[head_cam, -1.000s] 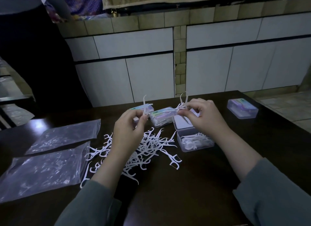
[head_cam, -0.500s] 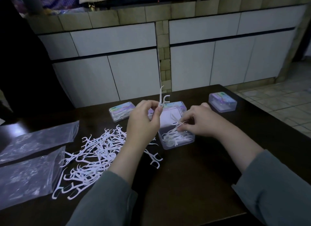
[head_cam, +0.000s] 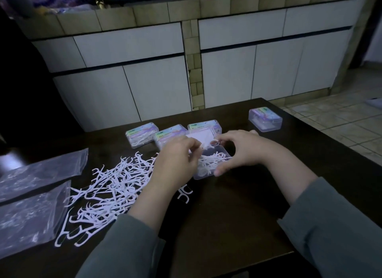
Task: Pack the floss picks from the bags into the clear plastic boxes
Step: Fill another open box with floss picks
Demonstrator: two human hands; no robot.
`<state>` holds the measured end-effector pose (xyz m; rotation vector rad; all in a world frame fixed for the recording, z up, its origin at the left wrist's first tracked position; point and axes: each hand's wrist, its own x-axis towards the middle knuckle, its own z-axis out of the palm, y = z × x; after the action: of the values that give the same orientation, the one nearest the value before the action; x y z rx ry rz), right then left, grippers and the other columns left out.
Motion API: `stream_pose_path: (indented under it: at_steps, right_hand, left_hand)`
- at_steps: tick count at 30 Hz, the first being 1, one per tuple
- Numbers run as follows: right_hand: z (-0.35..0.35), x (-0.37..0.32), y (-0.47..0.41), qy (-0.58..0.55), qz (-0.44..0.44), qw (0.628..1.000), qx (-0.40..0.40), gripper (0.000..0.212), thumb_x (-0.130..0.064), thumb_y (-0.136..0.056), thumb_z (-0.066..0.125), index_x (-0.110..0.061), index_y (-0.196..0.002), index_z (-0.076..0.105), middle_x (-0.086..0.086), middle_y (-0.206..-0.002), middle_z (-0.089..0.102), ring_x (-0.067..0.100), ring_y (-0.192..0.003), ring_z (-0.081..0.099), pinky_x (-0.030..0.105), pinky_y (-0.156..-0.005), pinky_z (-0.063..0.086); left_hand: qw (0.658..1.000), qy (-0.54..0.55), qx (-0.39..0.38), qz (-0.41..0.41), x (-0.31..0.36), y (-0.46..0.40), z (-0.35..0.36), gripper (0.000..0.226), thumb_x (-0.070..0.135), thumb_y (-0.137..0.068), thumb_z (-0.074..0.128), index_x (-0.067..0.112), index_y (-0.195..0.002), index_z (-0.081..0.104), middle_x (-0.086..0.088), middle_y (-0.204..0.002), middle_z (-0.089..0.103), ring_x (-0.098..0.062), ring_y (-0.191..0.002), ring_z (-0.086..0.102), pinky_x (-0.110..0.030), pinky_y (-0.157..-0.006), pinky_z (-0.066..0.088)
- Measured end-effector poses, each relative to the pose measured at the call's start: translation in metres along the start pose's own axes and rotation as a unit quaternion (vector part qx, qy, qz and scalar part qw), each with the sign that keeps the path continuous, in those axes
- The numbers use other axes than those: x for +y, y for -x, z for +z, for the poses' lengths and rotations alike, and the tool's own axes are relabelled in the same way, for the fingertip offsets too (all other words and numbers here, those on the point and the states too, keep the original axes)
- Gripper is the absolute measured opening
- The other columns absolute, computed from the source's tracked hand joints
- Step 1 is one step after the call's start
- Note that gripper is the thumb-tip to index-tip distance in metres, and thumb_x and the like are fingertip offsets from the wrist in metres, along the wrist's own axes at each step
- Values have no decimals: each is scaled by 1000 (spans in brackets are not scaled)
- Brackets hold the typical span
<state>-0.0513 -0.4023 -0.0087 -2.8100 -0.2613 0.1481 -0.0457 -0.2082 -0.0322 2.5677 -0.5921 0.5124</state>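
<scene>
Dark brown wood forms the table, its top faintly glossy and lit dimly from above. Behind it runs a counter front of white cabinet doors divided by a column of beige tiles, with a tiled counter edge above; pale floor tiles show at the right.

A loose pile of white floss picks lies on the table left of centre, and one stray pick rests just beside the left wrist. Two clear plastic bags lie flat at the left edge, one behind the other.

The open clear box stands at the middle of the table with picks already inside and its lid raised at the far side. The left hand is at the box's left rim, fingers curled and pinching a pick at the box mouth. The right hand arches over the right side of the box, thumb against its near wall and fingers bent toward the far rim, holding it.

Three closed boxes with coloured labels stand in a row just behind the open one. A fourth closed box sits well apart near the far right corner. Grey-green sleeves cover both forearms.
</scene>
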Motion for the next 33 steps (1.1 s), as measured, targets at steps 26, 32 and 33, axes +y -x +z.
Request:
stream_pose_path:
  at_steps: [26, 32, 33]
  right_hand:
    - [19, -11, -2, -64, -3, 998, 16, 80, -68, -64, 75, -46, -134, 44, -14, -144, 43, 20, -131, 32, 36, -97, 36]
    - [19, -11, -2, -58, -10, 998, 13, 79, -67, -65, 74, -46, -135, 42, -14, -147, 39, 20, -132, 32, 36, -99, 35]
    - [19, -12, -2, -57, -15, 998, 13, 79, -67, -66, 74, -46, -135, 42, -15, -147, 39, 19, -133, 31, 35, -99, 34]
  left_hand:
    - [991, 48, -83, -96, -29, 1, -27, 10, 37, -87, 68, 35, -95, 72, 15, -98, 59, -4, -93, 52, -30, -79, 48]
    - [985, 28, -108, -133, -33, 2, -24, 10, 41, -89, 64, 33, -90, 69, 14, -87, 61, -4, -83, 53, -30, -68, 47]
    - [984, 24, -107, -138, -33, 1, -23, 10, 41, -90, 63, 33, -89, 69, 12, -88, 62, -5, -83, 54, -30, -68, 48]
